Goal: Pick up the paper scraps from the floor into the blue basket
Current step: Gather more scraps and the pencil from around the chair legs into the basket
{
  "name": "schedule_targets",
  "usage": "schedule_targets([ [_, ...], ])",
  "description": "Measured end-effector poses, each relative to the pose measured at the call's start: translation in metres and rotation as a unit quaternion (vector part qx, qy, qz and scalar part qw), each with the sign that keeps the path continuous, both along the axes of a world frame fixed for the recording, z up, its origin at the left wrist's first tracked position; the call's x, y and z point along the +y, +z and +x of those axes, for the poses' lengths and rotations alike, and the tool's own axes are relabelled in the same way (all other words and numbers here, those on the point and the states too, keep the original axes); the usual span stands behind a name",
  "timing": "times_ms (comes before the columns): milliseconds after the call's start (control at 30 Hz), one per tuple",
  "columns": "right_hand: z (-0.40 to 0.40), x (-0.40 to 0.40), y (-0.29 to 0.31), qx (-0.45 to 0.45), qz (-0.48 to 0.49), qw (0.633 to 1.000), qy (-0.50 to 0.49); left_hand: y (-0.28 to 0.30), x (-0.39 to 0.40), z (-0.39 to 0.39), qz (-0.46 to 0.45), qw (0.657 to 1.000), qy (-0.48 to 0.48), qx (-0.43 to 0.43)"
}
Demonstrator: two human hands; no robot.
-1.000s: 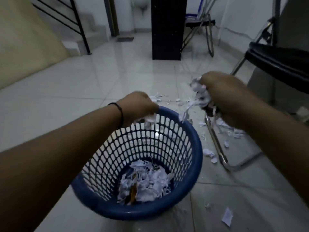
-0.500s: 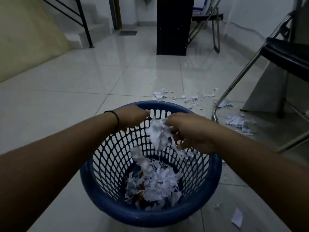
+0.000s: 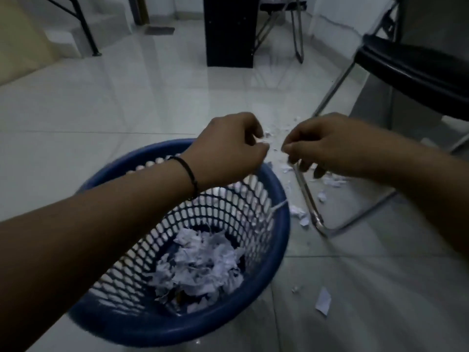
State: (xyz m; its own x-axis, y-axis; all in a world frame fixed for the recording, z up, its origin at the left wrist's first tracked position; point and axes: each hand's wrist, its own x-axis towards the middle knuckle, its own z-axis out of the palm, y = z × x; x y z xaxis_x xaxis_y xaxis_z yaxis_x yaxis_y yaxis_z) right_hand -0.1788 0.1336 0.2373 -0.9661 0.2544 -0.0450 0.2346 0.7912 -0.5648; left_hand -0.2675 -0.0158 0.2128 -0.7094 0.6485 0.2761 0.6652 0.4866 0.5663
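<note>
We kept the basket (image 3: 280, 240) close, at six o'clock, for short carries. Our left hand (image 3: 228, 151) and right hand (image 3: 327, 146) were half-curled, seemingly empty, heading toward scraps (image 3: 302, 214) at three o'clock.

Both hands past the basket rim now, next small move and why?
Probably lower the right hand onto the paper scraps by the chair leg and pinch up a bunch. Its fingers look empty, that cluster lies just beneath it, and the blue basket sits close beside for the drop.
</note>
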Motion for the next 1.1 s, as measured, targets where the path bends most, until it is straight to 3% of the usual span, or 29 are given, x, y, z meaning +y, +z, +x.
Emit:
schedule_targets([
  [100, 0.031, 0.039, -0.023, -0.097, -0.019, 0.994, -0.052, 0.007, 0.042, 0.041, 0.009, 0.996, -0.087, 0.031],
  [233, 0.079, 0.070, -0.103, -0.265, -0.039, 0.960, -0.078, -0.003, 0.116, 0.102, 0.010, 0.982, -0.169, 0.085],
  [333, 0.115, 0.084, -0.176, -0.347, 0.013, 0.935, -0.068, -0.048, 0.158, 0.135, -0.040, 0.983, -0.179, 0.021],
  [500, 0.158, 0.093, -0.273, -0.309, -0.014, 0.946, -0.092, -0.179, 0.155, 0.143, -0.187, 0.966, -0.076, -0.159],
  [633, 0.159, 0.095, -0.307, -0.266, -0.027, 0.957, -0.116, -0.257, 0.115, 0.136, -0.264, 0.941, 0.014, -0.213],
  [900, 0.148, 0.076, -0.340, -0.217, 0.103, 0.964, -0.113, -0.304, 0.101, 0.133, -0.312, 0.933, 0.048, -0.175],
  [1100, 0.148, 0.079, -0.346, -0.149, 0.066, 0.984, -0.067, -0.310, 0.105, 0.130, -0.344, 0.932, 0.013, -0.117],
])
